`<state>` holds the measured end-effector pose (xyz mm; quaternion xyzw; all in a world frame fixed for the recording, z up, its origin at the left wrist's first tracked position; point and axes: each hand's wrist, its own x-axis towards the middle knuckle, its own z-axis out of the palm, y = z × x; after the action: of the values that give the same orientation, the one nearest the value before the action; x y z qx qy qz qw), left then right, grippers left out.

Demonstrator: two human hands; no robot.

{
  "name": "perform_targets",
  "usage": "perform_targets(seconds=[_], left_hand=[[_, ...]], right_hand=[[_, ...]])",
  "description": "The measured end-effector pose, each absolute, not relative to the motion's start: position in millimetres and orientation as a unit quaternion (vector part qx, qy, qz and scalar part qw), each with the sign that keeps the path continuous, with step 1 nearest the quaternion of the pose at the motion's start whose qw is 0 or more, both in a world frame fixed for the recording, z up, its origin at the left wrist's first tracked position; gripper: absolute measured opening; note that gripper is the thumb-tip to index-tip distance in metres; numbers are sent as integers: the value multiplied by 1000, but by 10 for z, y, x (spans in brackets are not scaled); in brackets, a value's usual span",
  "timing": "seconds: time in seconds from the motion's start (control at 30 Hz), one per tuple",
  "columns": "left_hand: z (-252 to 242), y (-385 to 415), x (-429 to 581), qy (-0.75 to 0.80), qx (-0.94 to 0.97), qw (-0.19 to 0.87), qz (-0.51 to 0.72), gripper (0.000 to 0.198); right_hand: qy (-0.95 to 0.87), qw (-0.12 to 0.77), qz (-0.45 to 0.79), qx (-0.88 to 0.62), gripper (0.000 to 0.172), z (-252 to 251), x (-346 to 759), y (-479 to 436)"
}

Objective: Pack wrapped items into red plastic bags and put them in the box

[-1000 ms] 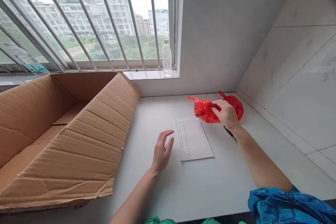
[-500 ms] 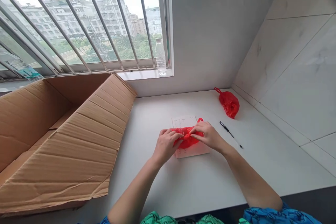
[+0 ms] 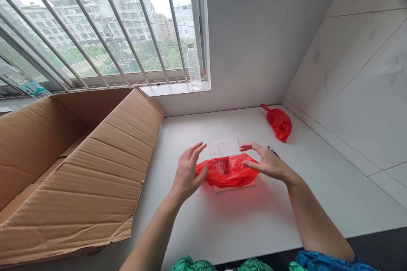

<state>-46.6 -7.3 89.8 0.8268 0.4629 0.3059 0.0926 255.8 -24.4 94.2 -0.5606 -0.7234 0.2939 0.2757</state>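
A red plastic bag lies spread out on a white notepad with small writing, on the white table. My left hand is at the bag's left end, fingers apart, thumb by its edge. At the right end is my right hand, its fingers and thumb spread with nothing gripped between them. Something dark shows in the middle of the bag, too unclear to name. Behind my right hand a black pen is partly hidden.
A large open cardboard box fills the left side. Another red bag, bunched up, lies near the back right corner. A clear bottle stands on the windowsill by the barred window. A tiled wall borders the right.
Both hands have let go of the bag's middle and moved apart with fingers spread. The bag, pinched together before, is now opened out and wider. My right hand now covers part of the pen.
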Motion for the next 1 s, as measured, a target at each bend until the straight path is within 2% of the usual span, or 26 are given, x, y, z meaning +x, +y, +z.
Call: perform_targets(seconds=[0.07,0.13,0.2,0.27,0.3,0.43,0.53,0.67,0.8,0.87,0.9,1.0], left_hand=[[939,-137,-295,400,879,91,243,55],[933,-198,-184,350,909,95,207,57],[880,-274,-140,318,921,95,207,60],[795,-365,-135,282,932,85,212,66],[749,-407,-136,263,939,72,210,63],[634,-450,-169,239,945,-10,222,4],[667,-334,-280,325,889,14,323,13],[752,-214,-507,497,689,167,500,11],[866,-325,-585,482,623,299,538,33],[970,-430,-548,461,662,292,513,44],[1030,-480,-522,457,684,271,500,41],[1195,-592,-463,426,731,198,494,13]], right_hand=[[-744,256,315,-531,45,1020,2419,-305],[-751,242,333,-516,35,1066,2350,-374],[-754,241,334,-512,29,1054,2339,-448],[-768,239,314,-505,29,976,2346,-519],[-780,234,297,-499,29,920,2345,-548],[-819,228,216,-479,4,735,2326,-613],[-768,298,180,-538,15,739,2391,-630],[-652,376,191,-630,12,791,2575,-685],[-622,404,235,-628,12,806,2637,-786],[-637,452,204,-591,19,866,2581,-854],[-649,493,167,-555,23,917,2532,-890],[-701,595,61,-389,30,1114,2305,-983]])
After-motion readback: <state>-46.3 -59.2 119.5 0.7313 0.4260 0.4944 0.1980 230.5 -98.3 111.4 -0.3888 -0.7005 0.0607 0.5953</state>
